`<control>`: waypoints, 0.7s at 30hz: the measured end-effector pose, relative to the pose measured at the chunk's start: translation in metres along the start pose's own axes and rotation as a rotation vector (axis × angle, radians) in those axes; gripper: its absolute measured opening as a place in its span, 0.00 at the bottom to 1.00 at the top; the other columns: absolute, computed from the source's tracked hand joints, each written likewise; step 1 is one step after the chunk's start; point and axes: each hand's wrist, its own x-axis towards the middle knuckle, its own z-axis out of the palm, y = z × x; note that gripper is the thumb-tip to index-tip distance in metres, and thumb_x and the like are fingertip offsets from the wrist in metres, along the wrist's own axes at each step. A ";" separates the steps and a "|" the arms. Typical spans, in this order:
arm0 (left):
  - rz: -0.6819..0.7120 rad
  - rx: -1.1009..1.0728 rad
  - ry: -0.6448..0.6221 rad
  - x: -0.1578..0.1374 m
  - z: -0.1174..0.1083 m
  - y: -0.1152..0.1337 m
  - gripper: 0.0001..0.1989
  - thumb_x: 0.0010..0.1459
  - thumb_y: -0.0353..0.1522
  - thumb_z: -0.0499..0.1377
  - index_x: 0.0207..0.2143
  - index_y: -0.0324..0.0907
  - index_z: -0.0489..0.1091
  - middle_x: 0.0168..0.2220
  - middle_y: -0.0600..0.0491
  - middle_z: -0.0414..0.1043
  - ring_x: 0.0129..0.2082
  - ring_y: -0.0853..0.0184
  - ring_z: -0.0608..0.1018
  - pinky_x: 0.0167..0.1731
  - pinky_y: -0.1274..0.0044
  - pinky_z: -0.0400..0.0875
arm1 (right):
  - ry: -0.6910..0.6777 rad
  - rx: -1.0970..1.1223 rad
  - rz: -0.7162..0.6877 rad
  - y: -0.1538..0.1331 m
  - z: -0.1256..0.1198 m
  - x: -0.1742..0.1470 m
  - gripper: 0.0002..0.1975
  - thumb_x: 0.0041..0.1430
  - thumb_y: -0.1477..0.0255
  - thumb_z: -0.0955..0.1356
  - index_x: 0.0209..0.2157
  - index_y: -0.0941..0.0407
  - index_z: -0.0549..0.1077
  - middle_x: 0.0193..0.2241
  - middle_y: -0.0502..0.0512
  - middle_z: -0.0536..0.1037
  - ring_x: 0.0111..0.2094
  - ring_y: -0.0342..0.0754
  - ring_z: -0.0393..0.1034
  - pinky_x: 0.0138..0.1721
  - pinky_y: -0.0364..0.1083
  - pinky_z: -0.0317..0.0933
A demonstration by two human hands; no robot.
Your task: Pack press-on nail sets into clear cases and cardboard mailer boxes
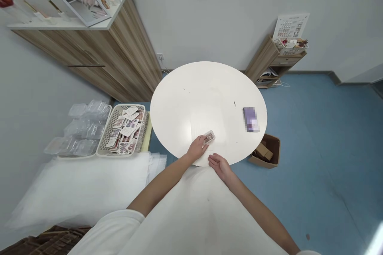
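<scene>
My left hand (198,147) is closed around the near end of a small clear plastic box (210,137) over the front part of the round white table (179,99). Small brownish pieces show through the box, too tiny to name. Under it lies a thin whitish sheet (197,124), hard to tell from the tabletop. My right hand (220,164) rests at the table's near edge, fingers stretched out and nothing in them, a little to the right of the box and apart from it.
A purple, pixelated item (250,119) lies on the table's right. Left are a white basket of printed cards (145,127), clear plastic boxes (85,127) and stacked white sheets (98,179). A cardboard box (275,152) stands right on the floor; cabinets (131,55) stand behind.
</scene>
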 end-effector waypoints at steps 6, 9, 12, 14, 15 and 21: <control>0.061 -0.040 -0.003 -0.001 -0.002 -0.001 0.19 0.54 0.36 0.52 0.48 0.43 0.56 0.48 0.48 0.61 0.50 0.62 0.64 0.47 0.68 0.62 | 0.001 0.110 -0.188 -0.008 0.017 0.014 0.18 0.41 0.72 0.69 0.36 0.50 0.61 0.38 0.49 0.73 0.44 0.45 0.67 0.40 0.47 0.64; 0.030 -0.061 0.012 -0.001 -0.003 -0.001 0.19 0.54 0.36 0.53 0.48 0.43 0.57 0.47 0.48 0.62 0.49 0.63 0.65 0.46 0.69 0.63 | 0.018 0.125 -0.247 -0.014 0.027 0.027 0.19 0.39 0.73 0.69 0.36 0.50 0.61 0.36 0.48 0.72 0.41 0.44 0.67 0.40 0.45 0.63; -0.048 -0.101 0.025 0.001 -0.005 -0.001 0.18 0.55 0.39 0.51 0.47 0.43 0.58 0.45 0.49 0.64 0.45 0.64 0.68 0.43 0.70 0.65 | -0.016 0.049 -0.280 -0.021 0.028 0.036 0.21 0.38 0.72 0.69 0.39 0.51 0.64 0.34 0.48 0.71 0.38 0.43 0.67 0.39 0.44 0.63; -0.100 -0.126 0.028 0.002 -0.008 -0.002 0.19 0.55 0.40 0.50 0.47 0.42 0.58 0.44 0.49 0.65 0.42 0.64 0.70 0.42 0.71 0.66 | -0.031 -0.124 -0.292 -0.026 0.027 0.040 0.22 0.38 0.71 0.68 0.40 0.52 0.66 0.34 0.49 0.71 0.37 0.44 0.67 0.38 0.45 0.62; -0.123 -0.142 0.029 0.002 -0.009 -0.002 0.19 0.55 0.40 0.50 0.47 0.42 0.58 0.44 0.49 0.65 0.41 0.64 0.70 0.41 0.71 0.66 | -0.018 -0.234 -0.303 -0.028 0.028 0.041 0.23 0.37 0.72 0.68 0.41 0.52 0.67 0.35 0.50 0.70 0.37 0.45 0.66 0.39 0.45 0.62; -0.173 -0.224 0.042 0.002 -0.008 -0.006 0.20 0.55 0.41 0.49 0.48 0.42 0.58 0.45 0.49 0.65 0.40 0.66 0.71 0.41 0.72 0.66 | 0.134 -0.489 -0.465 -0.022 0.039 0.045 0.28 0.38 0.72 0.67 0.46 0.51 0.65 0.49 0.54 0.60 0.43 0.46 0.63 0.40 0.43 0.60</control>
